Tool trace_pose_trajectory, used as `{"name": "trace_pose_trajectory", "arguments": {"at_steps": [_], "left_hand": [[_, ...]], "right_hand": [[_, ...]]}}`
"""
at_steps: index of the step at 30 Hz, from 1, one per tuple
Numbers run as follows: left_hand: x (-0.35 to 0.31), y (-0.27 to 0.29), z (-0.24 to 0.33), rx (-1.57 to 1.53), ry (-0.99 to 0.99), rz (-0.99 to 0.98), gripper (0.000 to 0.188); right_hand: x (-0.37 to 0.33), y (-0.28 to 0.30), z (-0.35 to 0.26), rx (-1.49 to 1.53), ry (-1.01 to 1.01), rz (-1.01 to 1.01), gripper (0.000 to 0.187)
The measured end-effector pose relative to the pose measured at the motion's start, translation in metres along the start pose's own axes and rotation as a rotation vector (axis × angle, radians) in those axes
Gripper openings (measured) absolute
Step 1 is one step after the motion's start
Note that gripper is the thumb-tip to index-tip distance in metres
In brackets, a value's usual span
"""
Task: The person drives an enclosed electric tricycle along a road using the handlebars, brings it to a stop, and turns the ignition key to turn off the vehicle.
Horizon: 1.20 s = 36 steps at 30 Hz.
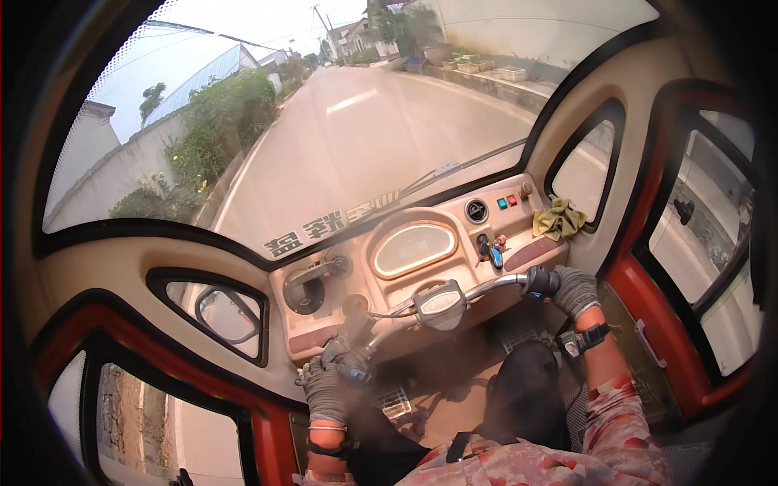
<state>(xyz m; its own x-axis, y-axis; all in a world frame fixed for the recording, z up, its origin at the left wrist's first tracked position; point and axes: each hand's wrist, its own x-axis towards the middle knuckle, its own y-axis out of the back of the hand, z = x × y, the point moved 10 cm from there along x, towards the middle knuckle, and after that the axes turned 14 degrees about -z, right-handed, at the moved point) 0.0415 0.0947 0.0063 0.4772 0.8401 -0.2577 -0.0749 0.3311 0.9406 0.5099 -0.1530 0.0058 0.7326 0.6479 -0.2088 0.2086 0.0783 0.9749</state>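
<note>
left grip (324, 389) clasps handlebar (497, 284); right grip (576, 292) likewise

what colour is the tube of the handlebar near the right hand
Shiny silver; the handlebar tube shows best in the head view.

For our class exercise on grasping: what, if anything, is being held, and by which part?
The handlebar, by its two outer ends: the gloved left hand grips the left end, the gloved right hand the right.

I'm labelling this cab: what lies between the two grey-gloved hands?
In the head view: the curved silver metal handlebar, with a dark grey, pale-faced boxy unit at its middle.
</note>
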Motion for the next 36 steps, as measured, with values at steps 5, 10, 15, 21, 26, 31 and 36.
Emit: {"name": "trace_pose_trajectory", "arguments": {"at_steps": [5,10,15,21,26,31,36], "left_hand": [[-0.007,0.007,0.009,0.040,-0.066,0.112,0.100],[-0.011,0.006,0.011,0.052,-0.047,0.136,0.100],[-0.011,0.009,0.012,0.080,-0.050,0.179,0.098],[-0.011,0.014,0.011,0.003,-0.049,0.090,0.094],[0.000,0.008,0.006,0.087,-0.058,0.129,0.087],[0.001,0.000,-0.004,0.160,0.013,0.129,0.048],[-0.001,0.005,-0.003,0.155,0.042,0.136,0.042]], "right_hand": [[-0.001,0.001,-0.002,0.002,0.004,0.015,0.053],[-0.002,-0.002,0.003,-0.002,0.010,0.029,0.054],[0.001,-0.004,0.006,0.019,-0.007,-0.013,0.057],[0.007,-0.008,0.004,0.027,-0.001,0.013,0.057],[0.008,-0.011,0.016,0.018,0.013,0.077,0.060],[0.011,-0.010,0.002,-0.017,0.010,-0.014,0.051],[0.013,-0.011,0.006,-0.024,0.007,0.017,0.051]]}}
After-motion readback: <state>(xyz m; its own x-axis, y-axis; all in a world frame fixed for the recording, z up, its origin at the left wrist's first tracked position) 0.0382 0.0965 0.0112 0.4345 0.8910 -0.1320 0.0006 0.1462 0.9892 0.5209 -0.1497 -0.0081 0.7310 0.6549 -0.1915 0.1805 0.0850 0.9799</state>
